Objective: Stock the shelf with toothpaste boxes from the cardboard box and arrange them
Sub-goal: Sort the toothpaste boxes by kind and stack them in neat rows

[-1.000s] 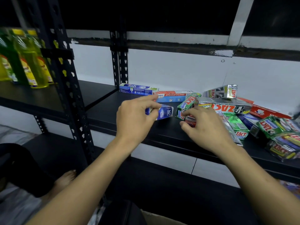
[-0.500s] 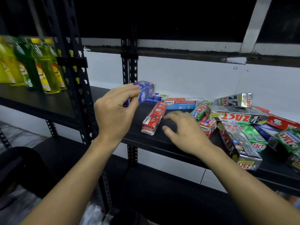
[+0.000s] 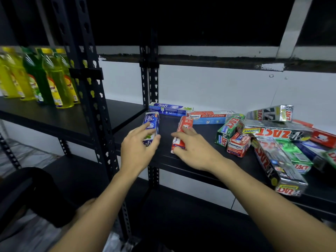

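My left hand (image 3: 137,148) grips a blue Safi toothpaste box (image 3: 151,123) lying lengthwise at the left end of the black shelf (image 3: 167,159). Just to its right, my right hand (image 3: 193,149) rests on a red Pepsodent box (image 3: 184,127), fingers curled over its near half. Along the back wall lie a longer blue Safi box (image 3: 171,109) and a red-and-blue Pepsodent box (image 3: 209,117). A loose heap of silver, green and red Zact boxes (image 3: 272,133) fills the shelf's right side. The cardboard box is out of sight.
A perforated black upright (image 3: 96,110) stands left of my left hand. Yellow and green bottles (image 3: 45,79) line the neighbouring shelf at left. A lower black shelf (image 3: 181,215) runs beneath. A white wall backs the shelving.
My left hand brought the blue Safi box down from the air onto the shelf's left end. My right hand closed onto the red Pepsodent box, which now lies beside it.
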A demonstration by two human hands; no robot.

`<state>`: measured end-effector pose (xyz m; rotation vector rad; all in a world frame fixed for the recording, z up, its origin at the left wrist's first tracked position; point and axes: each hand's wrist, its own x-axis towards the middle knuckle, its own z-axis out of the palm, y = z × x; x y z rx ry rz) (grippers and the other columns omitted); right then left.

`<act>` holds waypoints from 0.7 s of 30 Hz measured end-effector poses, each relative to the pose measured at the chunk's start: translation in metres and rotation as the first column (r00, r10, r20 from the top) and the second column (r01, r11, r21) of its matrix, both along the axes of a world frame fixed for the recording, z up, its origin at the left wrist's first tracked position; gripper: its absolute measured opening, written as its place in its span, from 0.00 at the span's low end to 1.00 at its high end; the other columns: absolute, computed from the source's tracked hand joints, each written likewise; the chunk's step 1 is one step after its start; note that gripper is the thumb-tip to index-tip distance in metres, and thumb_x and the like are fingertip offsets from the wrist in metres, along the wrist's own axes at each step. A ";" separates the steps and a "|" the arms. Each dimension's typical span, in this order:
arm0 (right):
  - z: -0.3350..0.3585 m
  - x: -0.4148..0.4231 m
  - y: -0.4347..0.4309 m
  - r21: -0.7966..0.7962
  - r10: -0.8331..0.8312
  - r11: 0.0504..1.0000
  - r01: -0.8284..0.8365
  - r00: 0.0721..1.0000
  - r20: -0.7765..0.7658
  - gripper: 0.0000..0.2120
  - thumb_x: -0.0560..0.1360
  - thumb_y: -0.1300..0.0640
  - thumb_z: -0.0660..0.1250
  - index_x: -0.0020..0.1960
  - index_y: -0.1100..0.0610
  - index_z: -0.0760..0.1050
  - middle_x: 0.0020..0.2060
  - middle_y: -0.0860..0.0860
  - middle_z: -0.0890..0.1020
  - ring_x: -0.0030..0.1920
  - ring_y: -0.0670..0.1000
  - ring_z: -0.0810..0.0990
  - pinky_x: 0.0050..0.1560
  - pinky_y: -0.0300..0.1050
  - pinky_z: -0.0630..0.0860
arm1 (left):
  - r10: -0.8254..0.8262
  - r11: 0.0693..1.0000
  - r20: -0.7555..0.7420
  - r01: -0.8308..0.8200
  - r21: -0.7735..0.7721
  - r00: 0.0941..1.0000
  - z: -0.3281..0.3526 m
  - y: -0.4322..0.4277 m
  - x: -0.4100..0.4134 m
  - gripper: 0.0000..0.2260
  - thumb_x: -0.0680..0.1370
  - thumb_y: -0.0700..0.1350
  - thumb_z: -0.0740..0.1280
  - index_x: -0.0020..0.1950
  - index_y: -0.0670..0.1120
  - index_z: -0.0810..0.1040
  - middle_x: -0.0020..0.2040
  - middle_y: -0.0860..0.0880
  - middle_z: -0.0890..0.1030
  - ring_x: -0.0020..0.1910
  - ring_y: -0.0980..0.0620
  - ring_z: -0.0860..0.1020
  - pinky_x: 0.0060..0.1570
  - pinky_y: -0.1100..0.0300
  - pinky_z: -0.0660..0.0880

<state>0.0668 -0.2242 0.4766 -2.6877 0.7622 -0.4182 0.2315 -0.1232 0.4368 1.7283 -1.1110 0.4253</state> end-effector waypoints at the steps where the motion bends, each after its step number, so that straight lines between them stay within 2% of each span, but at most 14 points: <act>1: 0.001 -0.004 0.003 -0.004 -0.021 1.000 0.021 1.000 0.005 0.26 0.77 0.48 0.61 0.75 0.47 0.64 0.77 0.54 0.59 0.78 0.55 0.52 0.73 0.55 0.60 | -0.023 0.999 -0.070 0.022 -0.024 0.997 0.003 0.000 0.000 0.12 0.75 0.51 0.72 0.57 0.52 0.85 0.65 0.54 0.79 0.64 0.57 0.76 0.64 0.57 0.72; 5: 0.000 -0.025 0.010 -0.018 -0.055 0.998 0.055 0.998 -0.009 0.27 0.79 0.50 0.59 0.77 0.47 0.60 0.79 0.54 0.56 0.76 0.58 0.58 0.73 0.56 0.63 | -0.137 0.988 -0.332 0.103 -0.119 0.933 0.015 -0.001 -0.004 0.12 0.78 0.44 0.68 0.59 0.50 0.83 0.67 0.57 0.77 0.61 0.65 0.75 0.59 0.67 0.74; 8: 0.001 -0.040 0.010 -0.009 -0.056 0.998 0.055 0.998 -0.018 0.28 0.78 0.50 0.59 0.78 0.47 0.60 0.79 0.54 0.55 0.76 0.58 0.60 0.73 0.55 0.64 | -0.140 0.990 -0.385 0.120 -0.074 0.912 0.018 -0.007 -0.006 0.13 0.79 0.42 0.64 0.61 0.48 0.83 0.66 0.57 0.77 0.58 0.66 0.75 0.51 0.78 0.69; 10: 0.003 -0.050 0.010 -0.013 -0.072 0.997 0.071 0.997 -0.023 0.28 0.78 0.51 0.60 0.77 0.47 0.60 0.79 0.53 0.55 0.77 0.57 0.59 0.74 0.53 0.62 | -0.128 0.990 -0.394 0.143 0.008 0.910 0.016 -0.014 -0.005 0.15 0.79 0.40 0.62 0.62 0.49 0.82 0.63 0.56 0.79 0.57 0.61 0.77 0.50 0.77 0.70; 12: 0.005 -0.060 0.010 -0.012 -0.093 0.996 0.093 0.995 -0.032 0.28 0.78 0.52 0.60 0.77 0.47 0.61 0.79 0.52 0.54 0.77 0.56 0.60 0.73 0.49 0.61 | -0.142 0.980 -0.414 0.187 0.069 0.899 0.015 -0.020 -0.003 0.16 0.78 0.39 0.63 0.62 0.50 0.82 0.57 0.55 0.82 0.52 0.56 0.81 0.55 0.66 0.76; 13: 0.006 -0.064 0.009 -0.015 -0.102 0.995 0.101 0.994 -0.039 0.28 0.78 0.52 0.60 0.77 0.48 0.61 0.79 0.52 0.54 0.76 0.55 0.60 0.72 0.48 0.61 | -0.143 0.974 -0.395 0.201 0.107 0.907 0.015 -0.023 -0.003 0.16 0.77 0.38 0.65 0.62 0.50 0.82 0.55 0.54 0.82 0.51 0.56 0.81 0.57 0.63 0.76; 16: 0.011 -0.076 0.008 -0.036 -0.119 0.992 0.117 0.991 -0.064 0.28 0.78 0.52 0.61 0.77 0.48 0.61 0.79 0.51 0.54 0.76 0.56 0.60 0.72 0.48 0.62 | -0.114 0.957 -0.186 0.158 0.244 0.976 0.019 -0.027 -0.002 0.15 0.76 0.40 0.72 0.62 0.49 0.82 0.55 0.53 0.83 0.52 0.59 0.77 0.56 0.68 0.70; 21: 0.025 -0.093 0.004 -0.098 -0.112 0.990 0.097 0.980 -0.167 0.28 0.78 0.51 0.62 0.77 0.45 0.61 0.79 0.48 0.55 0.77 0.52 0.57 0.74 0.47 0.58 | -0.191 0.948 -0.116 0.214 0.236 0.975 0.025 -0.037 0.013 0.15 0.73 0.47 0.76 0.60 0.50 0.83 0.49 0.53 0.85 0.47 0.60 0.81 0.57 0.61 0.76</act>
